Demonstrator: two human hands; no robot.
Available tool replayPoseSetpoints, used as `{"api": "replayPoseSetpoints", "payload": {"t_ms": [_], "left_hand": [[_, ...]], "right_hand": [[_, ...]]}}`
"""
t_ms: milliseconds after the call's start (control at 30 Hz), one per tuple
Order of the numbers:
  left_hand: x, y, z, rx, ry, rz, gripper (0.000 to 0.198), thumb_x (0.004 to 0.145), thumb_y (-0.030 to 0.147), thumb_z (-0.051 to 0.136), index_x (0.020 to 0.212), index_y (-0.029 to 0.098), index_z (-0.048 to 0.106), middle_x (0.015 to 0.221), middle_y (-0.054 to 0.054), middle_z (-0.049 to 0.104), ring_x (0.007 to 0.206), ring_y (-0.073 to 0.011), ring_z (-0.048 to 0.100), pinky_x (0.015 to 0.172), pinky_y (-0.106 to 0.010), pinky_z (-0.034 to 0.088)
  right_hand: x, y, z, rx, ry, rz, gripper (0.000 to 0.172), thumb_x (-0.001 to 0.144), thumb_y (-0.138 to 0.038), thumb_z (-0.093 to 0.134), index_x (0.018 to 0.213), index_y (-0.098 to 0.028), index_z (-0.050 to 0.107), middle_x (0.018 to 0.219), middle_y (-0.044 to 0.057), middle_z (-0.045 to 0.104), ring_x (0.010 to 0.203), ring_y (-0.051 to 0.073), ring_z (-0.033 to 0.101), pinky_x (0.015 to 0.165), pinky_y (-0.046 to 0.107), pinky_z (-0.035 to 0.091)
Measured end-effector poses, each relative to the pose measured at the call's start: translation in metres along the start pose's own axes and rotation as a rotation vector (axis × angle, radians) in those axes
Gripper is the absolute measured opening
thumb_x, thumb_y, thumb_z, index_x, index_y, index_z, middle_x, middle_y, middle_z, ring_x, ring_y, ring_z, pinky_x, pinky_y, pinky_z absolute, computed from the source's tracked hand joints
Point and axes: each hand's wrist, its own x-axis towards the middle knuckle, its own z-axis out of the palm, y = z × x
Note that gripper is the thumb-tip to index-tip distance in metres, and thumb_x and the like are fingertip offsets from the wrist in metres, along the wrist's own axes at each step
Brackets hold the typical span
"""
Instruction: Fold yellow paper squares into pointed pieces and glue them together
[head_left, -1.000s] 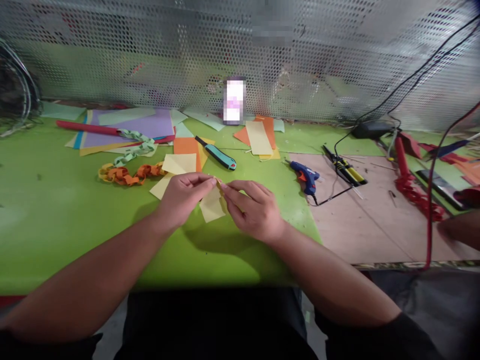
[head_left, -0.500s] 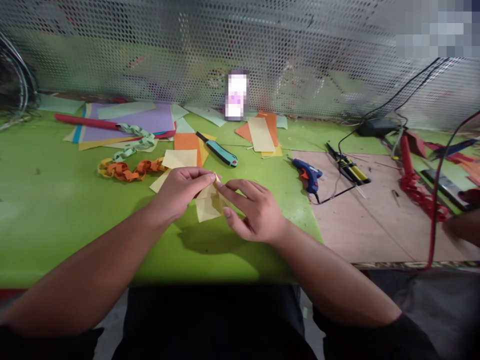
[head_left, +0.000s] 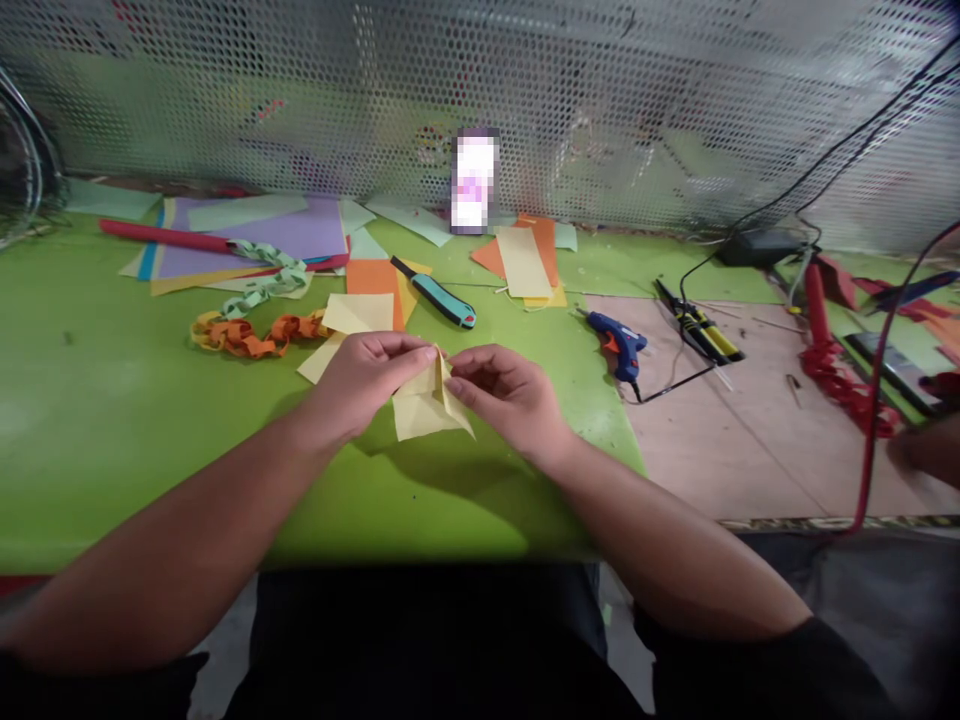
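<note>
Both hands hold a folded piece of pale yellow paper just above the green table. My left hand pinches its upper left edge with thumb and fingers. My right hand pinches the upper right edge, fingers curled. The fingertips of both hands nearly meet at the top of the paper, which hangs down between them with a fold pointing to the lower right.
Behind the hands lie yellow and orange paper sheets, an orange and green paper chain, a teal utility knife and purple sheets. A blue glue gun, pliers and red cables lie on the right board. Another person's hand is at the right edge.
The right hand has moved from lying over the paper to pinching its upper right edge. The paper has opened out and now hangs between both hands.
</note>
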Motion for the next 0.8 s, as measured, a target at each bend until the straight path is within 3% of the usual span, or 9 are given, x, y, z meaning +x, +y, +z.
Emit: {"api": "replayPoseSetpoints", "payload": {"t_ms": [267,567,700,800], "left_hand": [[0.002,-0.005,-0.001,0.055,0.016,0.007,0.025,0.077,0.038,0.090,0.097,0.023,0.086,0.090,-0.006,0.083,0.072,-0.0181,0.071,0.064,-0.028,0.054],[-0.006,0.004,0.001,0.239,0.002,0.132,0.027,0.083,0.043,0.086,0.102,0.024,0.087,0.096,-0.007,0.084,0.081,-0.0200,0.074,0.070,-0.029,0.057],[-0.006,0.006,0.002,0.257,0.003,0.151,0.024,0.084,0.041,0.086,0.100,0.024,0.087,0.094,-0.006,0.084,0.081,-0.0193,0.073,0.070,-0.028,0.055],[-0.007,0.008,0.002,0.278,0.008,0.167,0.025,0.084,0.042,0.085,0.099,0.023,0.086,0.096,-0.007,0.084,0.082,-0.0198,0.073,0.072,-0.029,0.056]], "right_hand": [[0.007,-0.003,-0.004,0.161,-0.055,0.202,0.033,0.081,-0.039,0.091,0.104,-0.020,0.076,0.102,0.005,0.079,0.087,0.015,0.073,0.083,0.032,0.063],[0.007,-0.007,-0.002,0.167,-0.015,0.301,0.035,0.082,-0.052,0.088,0.094,-0.020,0.079,0.084,0.002,0.077,0.068,0.013,0.065,0.059,0.024,0.053],[0.008,-0.004,-0.002,0.154,-0.013,0.283,0.034,0.082,-0.051,0.088,0.096,-0.020,0.080,0.087,0.003,0.078,0.070,0.013,0.066,0.061,0.026,0.054],[0.006,-0.005,-0.002,-0.023,0.021,0.163,0.031,0.087,-0.049,0.083,0.096,-0.020,0.080,0.086,0.003,0.078,0.069,0.014,0.065,0.060,0.026,0.052]]}}
